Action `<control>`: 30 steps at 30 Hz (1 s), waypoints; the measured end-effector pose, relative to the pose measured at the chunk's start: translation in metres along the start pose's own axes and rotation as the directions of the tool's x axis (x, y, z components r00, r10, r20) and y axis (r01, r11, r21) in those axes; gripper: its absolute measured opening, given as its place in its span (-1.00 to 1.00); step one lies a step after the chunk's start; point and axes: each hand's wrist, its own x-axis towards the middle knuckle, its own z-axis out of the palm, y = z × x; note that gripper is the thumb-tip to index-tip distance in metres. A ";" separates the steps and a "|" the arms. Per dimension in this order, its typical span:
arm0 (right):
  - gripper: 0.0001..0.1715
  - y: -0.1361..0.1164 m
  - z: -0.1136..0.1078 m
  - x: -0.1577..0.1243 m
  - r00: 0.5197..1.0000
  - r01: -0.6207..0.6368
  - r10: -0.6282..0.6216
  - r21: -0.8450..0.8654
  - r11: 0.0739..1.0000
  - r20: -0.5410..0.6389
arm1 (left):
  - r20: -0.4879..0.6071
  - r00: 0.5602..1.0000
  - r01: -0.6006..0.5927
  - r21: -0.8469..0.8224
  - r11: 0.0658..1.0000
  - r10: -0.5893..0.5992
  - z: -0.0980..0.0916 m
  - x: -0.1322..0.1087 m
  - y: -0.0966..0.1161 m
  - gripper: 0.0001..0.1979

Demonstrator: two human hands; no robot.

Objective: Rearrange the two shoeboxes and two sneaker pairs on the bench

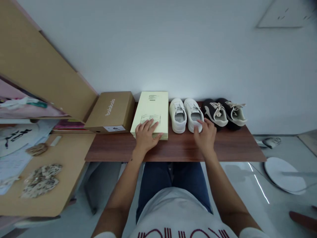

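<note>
My left hand (pixel 146 134) lies with spread fingers on the near end of a pale cream shoebox (pixel 153 102), its thumb by the front edge. The box is closed, with printed labels on top. Just right of it stands a pair of white sneakers, a left shoe (pixel 177 110) and a right shoe (pixel 191 105), toes toward the wall. My right hand (pixel 206 132) hovers at the heel of the right shoe, thumb and fingers apart; whether a fingertip touches it I cannot tell. Beyond that hand sit black-and-white sneakers (pixel 218 112) with cream laces.
Everything stands on a dark wooden tabletop (pixel 178 148) against a wall. A brown balabala shoebox (pixel 111 109) is at the left end. Further left, a light desk (pixel 71 155) holds hair scrunchies (pixel 42 178) and papers. A round white object (pixel 284 175) is on the floor at right.
</note>
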 end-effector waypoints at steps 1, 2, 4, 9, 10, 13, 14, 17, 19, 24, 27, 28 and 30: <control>-0.52 0.010 -0.001 0.010 1.000 0.006 -0.005 -0.049 0.999 0.023 | 0.015 1.000 -0.026 -0.064 0.998 0.027 0.007 0.004 0.014 -0.57; -0.48 0.018 0.000 0.018 0.997 0.005 0.000 -0.066 0.998 0.071 | 0.030 0.998 -0.050 -0.134 0.990 0.055 0.017 0.009 0.031 -0.59; -0.48 0.028 0.006 0.030 0.988 -0.027 0.033 -0.043 0.999 0.150 | 0.070 0.993 -0.079 -0.227 0.971 0.098 0.042 0.023 0.068 -0.56; -0.54 0.040 0.011 0.027 0.962 -0.269 0.274 0.196 0.943 -0.001 | 0.101 0.982 0.168 -0.057 0.984 -0.162 0.103 0.065 0.119 -0.72; -0.51 0.043 0.010 0.025 0.937 -0.332 0.350 0.312 0.890 -0.005 | 0.097 0.979 0.190 -0.088 0.978 -0.181 0.109 0.070 0.118 -0.81; -0.44 0.054 0.014 0.019 0.858 -0.437 0.498 0.682 0.586 0.122 | -0.055 0.954 0.262 -0.321 0.910 -0.295 0.121 0.068 0.105 -0.82; -0.44 0.057 0.015 0.017 0.838 -0.452 0.519 0.749 0.484 0.171 | -0.105 0.917 0.312 -0.412 0.856 -0.384 0.124 0.064 0.100 -0.78; -0.47 0.067 0.008 0.007 0.778 -0.583 0.553 0.671 0.458 0.299 | -0.062 0.784 0.477 -0.574 0.665 -0.617 0.134 0.047 0.092 -0.69; -0.45 0.075 -0.011 -0.001 0.774 -0.633 0.516 0.431 0.643 0.366 | 0.026 0.748 0.553 -0.579 0.600 -0.664 0.139 0.037 0.090 -0.68; -0.51 0.118 -0.083 0.018 0.973 -0.230 0.230 -0.005 0.973 -0.014 | -0.063 0.817 0.480 -0.476 0.737 -0.573 0.130 0.011 0.120 -0.56; -0.50 0.155 -0.101 0.056 0.975 -0.141 0.106 -0.175 0.974 -0.195 | -0.117 0.967 0.166 -0.380 0.910 -0.225 0.128 0.003 0.173 -0.39; -0.48 0.166 -0.101 0.067 0.984 -0.127 0.100 -0.189 0.974 -0.146 | -0.058 0.997 0.026 -0.380 0.925 -0.052 0.132 0.007 0.194 -0.40; -0.45 0.182 -0.095 0.084 0.992 -0.123 0.120 -0.148 0.981 -0.029 | 0.089 0.986 -0.094 -0.400 0.912 0.141 0.147 0.029 0.232 -0.42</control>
